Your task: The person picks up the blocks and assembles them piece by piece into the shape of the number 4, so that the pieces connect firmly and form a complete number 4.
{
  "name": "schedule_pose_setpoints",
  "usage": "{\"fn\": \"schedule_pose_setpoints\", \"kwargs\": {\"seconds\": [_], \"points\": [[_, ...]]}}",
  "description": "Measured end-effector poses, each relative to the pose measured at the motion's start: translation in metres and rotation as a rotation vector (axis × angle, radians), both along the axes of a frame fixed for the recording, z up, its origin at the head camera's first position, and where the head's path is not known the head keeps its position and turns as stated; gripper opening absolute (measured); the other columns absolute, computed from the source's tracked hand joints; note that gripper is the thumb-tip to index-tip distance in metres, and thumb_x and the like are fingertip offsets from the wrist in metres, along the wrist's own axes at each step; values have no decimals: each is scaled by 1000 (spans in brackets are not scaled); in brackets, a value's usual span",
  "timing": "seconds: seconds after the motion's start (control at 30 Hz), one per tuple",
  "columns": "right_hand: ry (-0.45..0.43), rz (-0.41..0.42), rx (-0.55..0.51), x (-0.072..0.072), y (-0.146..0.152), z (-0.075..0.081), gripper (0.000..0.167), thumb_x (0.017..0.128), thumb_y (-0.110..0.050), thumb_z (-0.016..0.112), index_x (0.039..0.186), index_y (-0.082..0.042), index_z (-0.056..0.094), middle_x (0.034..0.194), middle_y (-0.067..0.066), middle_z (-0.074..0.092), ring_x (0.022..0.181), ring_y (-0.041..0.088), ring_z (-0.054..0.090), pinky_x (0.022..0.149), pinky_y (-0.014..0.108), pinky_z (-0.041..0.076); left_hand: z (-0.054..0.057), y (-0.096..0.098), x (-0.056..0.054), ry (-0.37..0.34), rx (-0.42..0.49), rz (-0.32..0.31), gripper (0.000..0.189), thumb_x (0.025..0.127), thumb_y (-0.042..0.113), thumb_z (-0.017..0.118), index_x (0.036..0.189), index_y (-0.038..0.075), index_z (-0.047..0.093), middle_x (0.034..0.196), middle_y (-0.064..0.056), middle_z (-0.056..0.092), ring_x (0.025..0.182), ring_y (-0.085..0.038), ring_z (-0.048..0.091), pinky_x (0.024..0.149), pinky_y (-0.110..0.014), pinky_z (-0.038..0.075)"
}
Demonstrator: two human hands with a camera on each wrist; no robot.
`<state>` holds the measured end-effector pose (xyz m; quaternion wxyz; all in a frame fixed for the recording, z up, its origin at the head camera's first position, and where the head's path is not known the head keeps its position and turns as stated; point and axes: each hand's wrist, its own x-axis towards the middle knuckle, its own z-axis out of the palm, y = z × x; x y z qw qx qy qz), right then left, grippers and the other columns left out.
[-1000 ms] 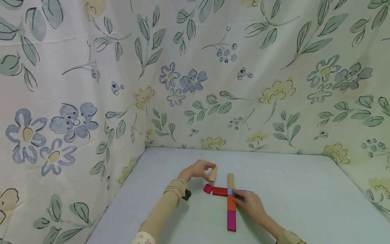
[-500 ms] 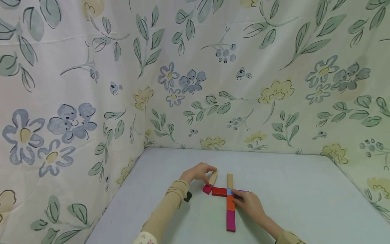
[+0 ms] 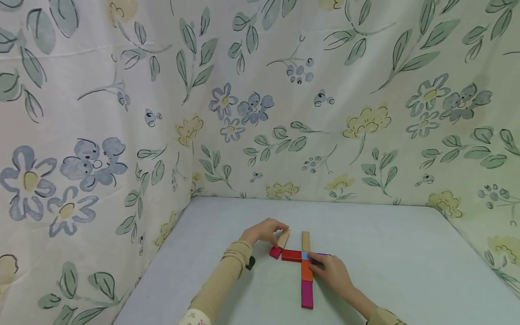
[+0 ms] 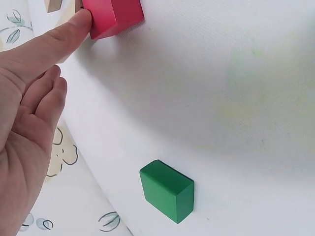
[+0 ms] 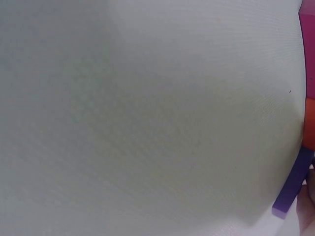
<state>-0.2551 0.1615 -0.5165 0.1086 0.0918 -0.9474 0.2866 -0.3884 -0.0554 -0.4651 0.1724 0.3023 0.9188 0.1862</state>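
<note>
In the head view my left hand (image 3: 264, 231) pinches a pale wooden block (image 3: 284, 238) near its far end. The block slants, its near end right at a pinkish-red block (image 3: 275, 252). The left wrist view shows a fingertip against this pinkish-red block (image 4: 115, 17). My right hand (image 3: 335, 273) has thumb and index finger about the inner end of a purple block (image 5: 294, 182), beside a light blue piece (image 3: 305, 255). Around that piece lie a red block (image 3: 291, 256) left, an orange block (image 3: 306, 270) nearer, and another pale wooden block (image 3: 305, 240) beyond.
A magenta block (image 3: 307, 294) continues the row below the orange one. A green block (image 4: 167, 191) lies apart on the white table (image 3: 386, 243), near my left wrist. Floral cloth (image 3: 284, 99) hangs behind the table and on the left.
My left hand has brought the pale wooden block nearer and down to the pinkish-red block, its slant increasing. The right hand stays in place; the head view shifts slightly.
</note>
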Motion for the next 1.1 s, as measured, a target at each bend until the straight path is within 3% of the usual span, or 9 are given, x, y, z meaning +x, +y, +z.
{"fn": "schedule_pose_setpoints", "kwargs": {"seconds": [0.57,1.1], "points": [[-5,-15,-13,-2,0,-3,35,76,-17,78,111,-11,72,106,7,72,80,10,63,66,19,48,4,2,3,19,-93,9,64,75,12,80,134,20,55,138,2,54,129,-15,47,106,-30,40],[32,8,5,-1,1,-4,35,76,-17,78,109,-10,73,105,6,73,82,12,66,70,27,53,2,3,2,25,-81,-55,59,77,10,78,132,16,57,131,3,59,116,-12,53,102,-26,42]]}}
